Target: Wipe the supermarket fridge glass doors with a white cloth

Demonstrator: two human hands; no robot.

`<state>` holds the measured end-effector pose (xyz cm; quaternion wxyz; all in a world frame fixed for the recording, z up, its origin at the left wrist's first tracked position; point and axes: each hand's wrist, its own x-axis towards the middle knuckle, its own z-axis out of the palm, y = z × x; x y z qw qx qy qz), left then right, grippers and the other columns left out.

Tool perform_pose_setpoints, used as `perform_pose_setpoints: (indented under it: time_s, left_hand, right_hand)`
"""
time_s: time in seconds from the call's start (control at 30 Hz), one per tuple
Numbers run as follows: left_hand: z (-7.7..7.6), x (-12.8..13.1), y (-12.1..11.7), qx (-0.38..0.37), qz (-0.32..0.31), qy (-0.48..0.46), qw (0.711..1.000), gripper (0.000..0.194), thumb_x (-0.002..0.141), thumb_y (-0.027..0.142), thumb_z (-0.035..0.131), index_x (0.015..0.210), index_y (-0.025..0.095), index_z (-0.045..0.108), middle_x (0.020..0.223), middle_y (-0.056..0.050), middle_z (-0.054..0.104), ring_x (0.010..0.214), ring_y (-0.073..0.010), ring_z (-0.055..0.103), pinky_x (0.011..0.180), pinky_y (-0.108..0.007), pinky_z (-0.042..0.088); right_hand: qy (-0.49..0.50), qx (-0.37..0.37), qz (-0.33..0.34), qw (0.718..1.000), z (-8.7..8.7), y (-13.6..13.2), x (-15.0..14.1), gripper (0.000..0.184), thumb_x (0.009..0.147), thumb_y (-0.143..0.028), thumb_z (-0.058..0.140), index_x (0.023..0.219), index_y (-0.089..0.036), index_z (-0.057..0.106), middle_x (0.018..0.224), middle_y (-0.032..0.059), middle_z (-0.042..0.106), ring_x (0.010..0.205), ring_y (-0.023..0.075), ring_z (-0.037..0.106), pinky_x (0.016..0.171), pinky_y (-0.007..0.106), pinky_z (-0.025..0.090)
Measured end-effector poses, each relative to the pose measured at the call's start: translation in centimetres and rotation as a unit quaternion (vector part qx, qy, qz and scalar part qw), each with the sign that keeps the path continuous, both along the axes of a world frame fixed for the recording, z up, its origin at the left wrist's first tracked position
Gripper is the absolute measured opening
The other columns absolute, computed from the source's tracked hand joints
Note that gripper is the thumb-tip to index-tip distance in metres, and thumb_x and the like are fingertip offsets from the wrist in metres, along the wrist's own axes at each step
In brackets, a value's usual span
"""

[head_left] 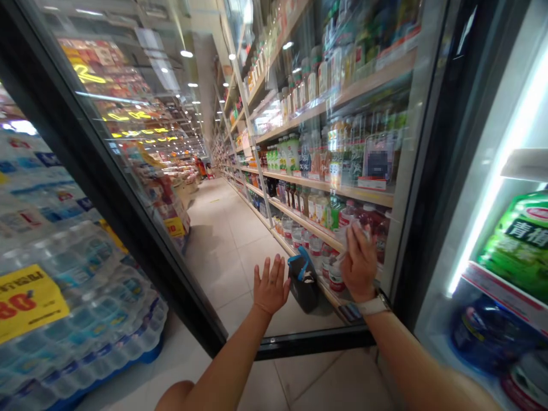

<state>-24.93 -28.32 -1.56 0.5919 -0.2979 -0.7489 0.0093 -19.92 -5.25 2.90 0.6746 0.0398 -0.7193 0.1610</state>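
Fridge door (314,345), one glass pane, left hand (270,286) open, right hand (359,264) gripping clear plastic (349,242)

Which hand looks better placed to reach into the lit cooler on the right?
Probably the right hand: it sits nearer the green bag, though it seems to hold clear plastic. The left hand is open and free, but farther away.

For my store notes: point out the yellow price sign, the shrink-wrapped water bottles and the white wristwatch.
Yellow price sign (28,302): head view, on the middle of the sign.
Shrink-wrapped water bottles (72,274): head view, on the plastic wrap over the bottles.
White wristwatch (372,305): head view, on the strap.
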Motion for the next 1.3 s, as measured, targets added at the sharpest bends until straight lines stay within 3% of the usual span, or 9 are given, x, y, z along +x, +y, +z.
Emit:
perform_pose_setpoints:
  time_s: [0.1, 0.23, 0.47, 0.77, 0.87, 0.97, 1.1, 1.3]
  left_hand:
    - [-0.2, 0.2, 0.0, 0.007, -0.004, -0.007, 1.000, 0.066, 0.088, 0.033, 0.050, 0.147, 0.014, 0.026, 0.146, -0.013, 0.039, 0.143, -0.0255, 0.020, 0.119, -0.048, 0.009]
    - [-0.3, 0.4, 0.0, 0.005, -0.002, -0.015, 1.000, 0.066, 0.087, 0.034, 0.051, 0.147, 0.015, 0.028, 0.146, -0.013, 0.039, 0.144, -0.0254, 0.019, 0.119, -0.048, 0.008]
    - [0.3, 0.6, 0.3, 0.006, -0.008, -0.004, 1.000, 0.065, 0.088, 0.033, 0.049, 0.147, 0.014, 0.028, 0.145, -0.012, 0.041, 0.144, -0.0232, 0.016, 0.120, -0.046, 0.008]
    - [0.8, 0.5, 0.4, 0.009, -0.016, 0.016, 1.000, 0.063, 0.091, 0.033, 0.044, 0.147, 0.011, 0.024, 0.144, -0.012, 0.042, 0.144, -0.0222, 0.016, 0.120, -0.046, 0.009]
    - [0.8, 0.4, 0.4, 0.009, -0.020, 0.018, 1.000, 0.064, 0.091, 0.033, 0.044, 0.147, 0.010, 0.024, 0.143, -0.013, 0.043, 0.144, -0.0219, 0.015, 0.120, -0.046, 0.009]
    - [0.7, 0.2, 0.4, 0.008, -0.021, 0.013, 1.000, 0.064, 0.091, 0.033, 0.046, 0.147, 0.011, 0.025, 0.143, -0.013, 0.043, 0.144, -0.0221, 0.016, 0.120, -0.046, 0.009]
    - [0.6, -0.1, 0.3, 0.007, -0.022, 0.011, 1.000, 0.063, 0.091, 0.032, 0.044, 0.147, 0.011, 0.024, 0.144, -0.013, 0.042, 0.144, -0.0228, 0.017, 0.120, -0.046, 0.008]
    - [0.7, -0.2, 0.3, 0.007, -0.022, 0.006, 1.000, 0.064, 0.090, 0.031, 0.045, 0.147, 0.011, 0.023, 0.143, -0.013, 0.043, 0.144, -0.0228, 0.016, 0.120, -0.047, 0.009]
  right_hand:
    - [-0.010, -0.009, 0.018, 1.000, 0.1, -0.9, 0.0, 0.053, 0.094, -0.017, 0.038, 0.147, -0.020, 0.033, 0.142, 0.0127, 0.049, 0.139, 0.0265, 0.035, 0.113, 0.052, 0.031]
    - [-0.024, 0.028, 0.050, 0.998, -1.2, -2.3, 0.0, 0.055, 0.094, -0.025, 0.043, 0.148, -0.020, 0.031, 0.142, 0.0122, 0.049, 0.134, 0.0268, 0.042, 0.111, 0.048, 0.036]
    - [-0.052, 0.111, 0.099, 0.988, -4.1, -2.6, 0.1, 0.050, 0.095, -0.020, 0.040, 0.145, -0.020, 0.038, 0.134, 0.0076, 0.057, 0.136, 0.0226, 0.040, 0.114, 0.043, 0.033]
    - [-0.080, 0.226, 0.096, 0.966, -9.5, -4.8, 0.1, 0.038, 0.094, -0.016, 0.045, 0.129, -0.022, 0.056, 0.123, 0.0029, 0.066, 0.127, 0.0159, 0.050, 0.112, 0.034, 0.034]
    - [-0.073, 0.241, 0.084, 0.964, -10.2, -5.0, -0.2, 0.038, 0.093, -0.013, 0.047, 0.127, -0.024, 0.058, 0.124, 0.0019, 0.065, 0.126, 0.0155, 0.051, 0.111, 0.033, 0.034]
    - [-0.091, 0.253, 0.065, 0.961, -9.5, -4.8, -0.4, 0.042, 0.094, -0.010, 0.040, 0.129, -0.026, 0.057, 0.130, 0.0017, 0.061, 0.129, 0.0153, 0.048, 0.114, 0.035, 0.029]
    - [-0.098, 0.227, 0.025, 0.969, -6.7, -4.3, -0.5, 0.045, 0.093, -0.008, 0.038, 0.131, -0.025, 0.055, 0.131, 0.0024, 0.060, 0.132, 0.0161, 0.044, 0.117, 0.037, 0.020]
    - [-0.079, 0.088, -0.005, 0.993, -1.8, -3.0, -0.6, 0.057, 0.091, -0.008, 0.039, 0.146, -0.021, 0.034, 0.142, 0.0089, 0.049, 0.139, 0.0228, 0.034, 0.115, 0.043, 0.027]
